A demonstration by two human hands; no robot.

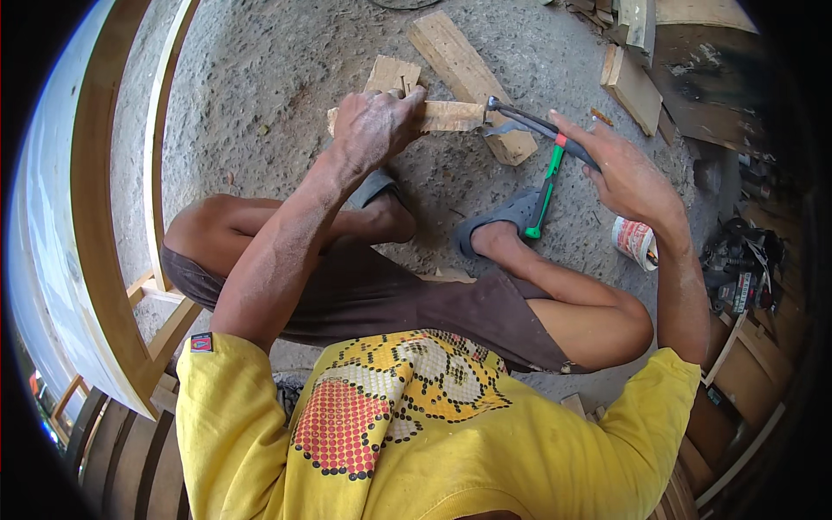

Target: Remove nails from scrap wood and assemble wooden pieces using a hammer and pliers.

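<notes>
My left hand is closed around a short, rough strip of wood held crosswise above the concrete. Nails stick up beside its knuckles. In my right hand are the dark handles of a pair of pincers; their jaws meet the right end of the strip, where a small nail seems to be, too small to be sure. Below the pincers is a hammer with a green and black handle, its grey head partly covered by them.
Beyond the strip lie a wooden board and a smaller wood block. A white and red tub stands by my right forearm. Wood offcuts are piled far right; a wooden frame rises at left. My sandalled feet rest near the hammer.
</notes>
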